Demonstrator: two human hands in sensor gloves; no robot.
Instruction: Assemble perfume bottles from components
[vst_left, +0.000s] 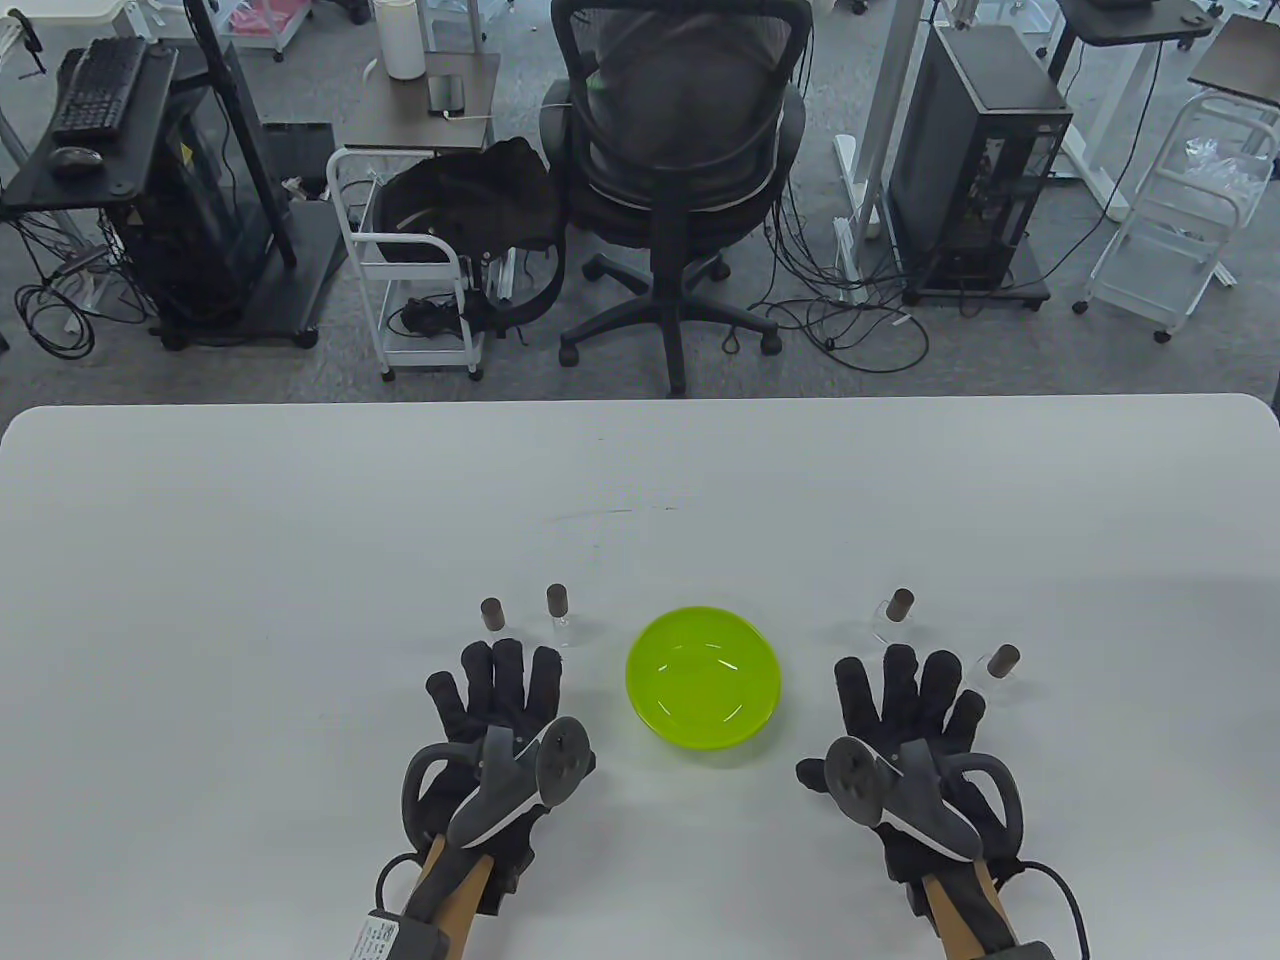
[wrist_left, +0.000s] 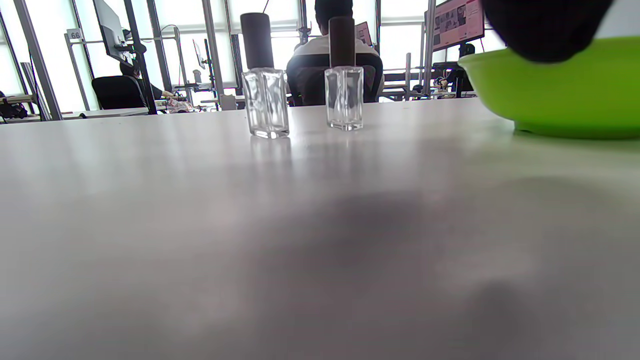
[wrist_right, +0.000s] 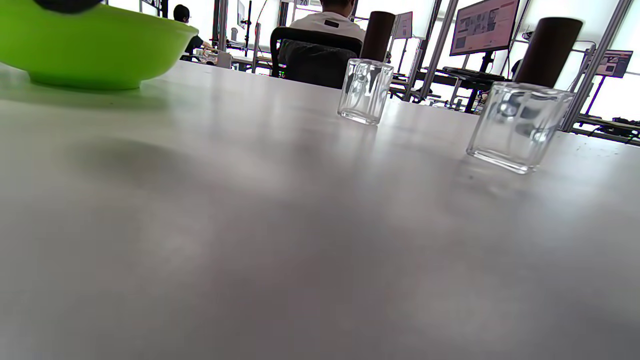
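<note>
In the table view, glass bottle (vst_left: 563, 625) bodies barely show.

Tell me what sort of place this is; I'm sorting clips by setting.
Most likely an office or lab workspace. Beyond the white table stand a mesh office chair, a desktop computer tower on a cart, and a keyboard on a stand.

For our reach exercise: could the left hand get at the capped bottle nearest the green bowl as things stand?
Probably yes. The left hand lies flat and holds nothing, and that bottle stands just beyond its fingertips with bare table between; the green bowl sits off to the side, not in the way.
</note>
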